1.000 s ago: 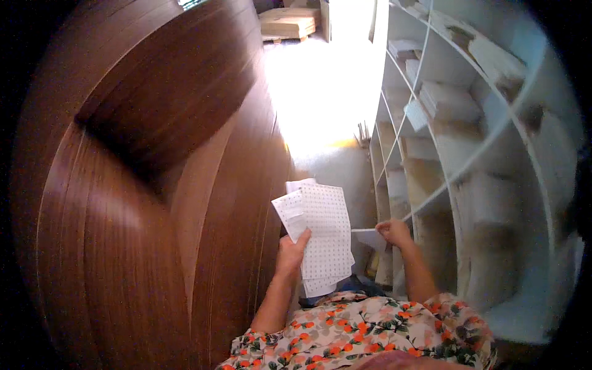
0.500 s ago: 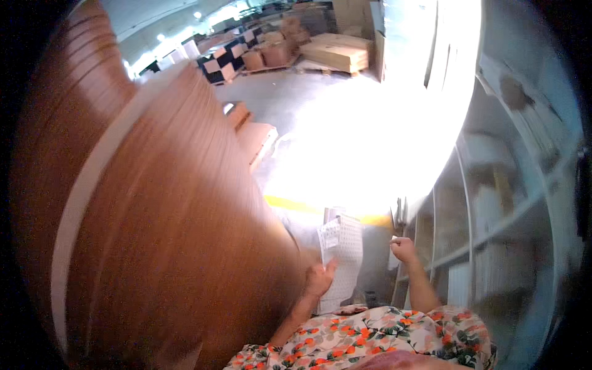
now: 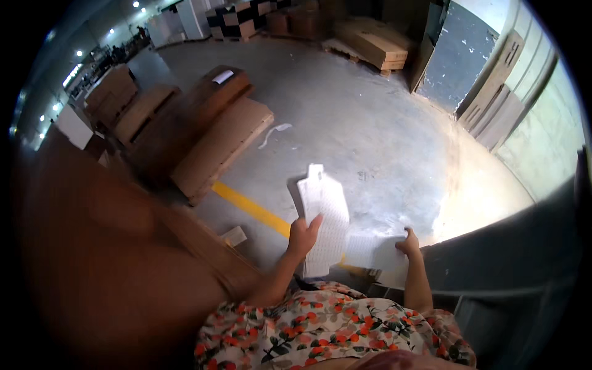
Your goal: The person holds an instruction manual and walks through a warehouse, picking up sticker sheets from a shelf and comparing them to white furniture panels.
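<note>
My left hand [image 3: 301, 238] is closed on a sheaf of white sheets [image 3: 327, 225], its thumb pressed over their left edge. Rows of small marks cover the sheets, and a narrow tab sticks up at the top. Farther right, my right hand [image 3: 407, 244] grips the right edge of another pale sheet [image 3: 373, 250], held low and roughly level. That sheet is blurred and partly blends into the bright floor. Both forearms reach forward from a floral-patterned garment [image 3: 320, 317].
Large brown wrapped stacks [image 3: 92, 234] crowd my left side. Beyond them, flat cartons [image 3: 225, 139] lie near a yellow floor line [image 3: 253, 206]. A pallet of boards [image 3: 373, 46] stands at the back. Panels lean by a sunlit doorway [image 3: 493, 117] on the right; a dark edge [image 3: 493, 246] runs below.
My view has swung to the right, past the tall brown stack, onto open concrete. The sheaf in my left hand is raised. A pale sheet now shows more fully at my right hand.
</note>
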A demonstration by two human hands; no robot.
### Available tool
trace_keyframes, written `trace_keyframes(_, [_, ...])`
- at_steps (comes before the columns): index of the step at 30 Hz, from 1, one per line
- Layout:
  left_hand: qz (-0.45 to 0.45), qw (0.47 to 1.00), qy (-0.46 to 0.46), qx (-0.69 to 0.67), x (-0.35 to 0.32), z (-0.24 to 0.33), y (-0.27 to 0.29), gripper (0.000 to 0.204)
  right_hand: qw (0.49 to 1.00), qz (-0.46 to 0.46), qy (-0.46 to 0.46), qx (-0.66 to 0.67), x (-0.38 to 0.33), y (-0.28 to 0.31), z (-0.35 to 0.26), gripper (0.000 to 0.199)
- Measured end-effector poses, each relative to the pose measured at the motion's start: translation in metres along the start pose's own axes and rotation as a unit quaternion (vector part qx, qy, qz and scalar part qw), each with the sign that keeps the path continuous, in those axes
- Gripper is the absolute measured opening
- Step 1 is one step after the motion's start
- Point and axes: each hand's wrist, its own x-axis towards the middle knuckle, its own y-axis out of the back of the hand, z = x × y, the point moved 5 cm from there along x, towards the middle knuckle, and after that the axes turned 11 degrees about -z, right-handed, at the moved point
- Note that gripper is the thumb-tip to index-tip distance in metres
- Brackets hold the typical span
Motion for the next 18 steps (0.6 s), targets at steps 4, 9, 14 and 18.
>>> trace_keyframes(4, [-0.117,0.991,0.011,0.062,0.12,0.026,-0.087,0.027,0.939,-0.308,-0.09,-0.12,0.035,0.019,0.079,0.042])
trace_keyframes(9, [-0.124,0.984,-0.047,0.123,0.238,0.043,-0.156,0.027,0.958,-0.182,-0.13,0.178,0.034,0.053,0.117,0.05])
trace_keyframes(14, [-0.023,0.995,0.048,0.084,0.329,0.022,-0.17,0.03,0.959,-0.043,0.005,0.279,0.069,0.095,0.187,0.019])
trace_keyframes(18, [0.029,0.985,0.021,0.166,0.353,0.026,-0.197,0.027,0.854,-0.02,-0.125,0.504,0.086,0.066,0.327,0.012])
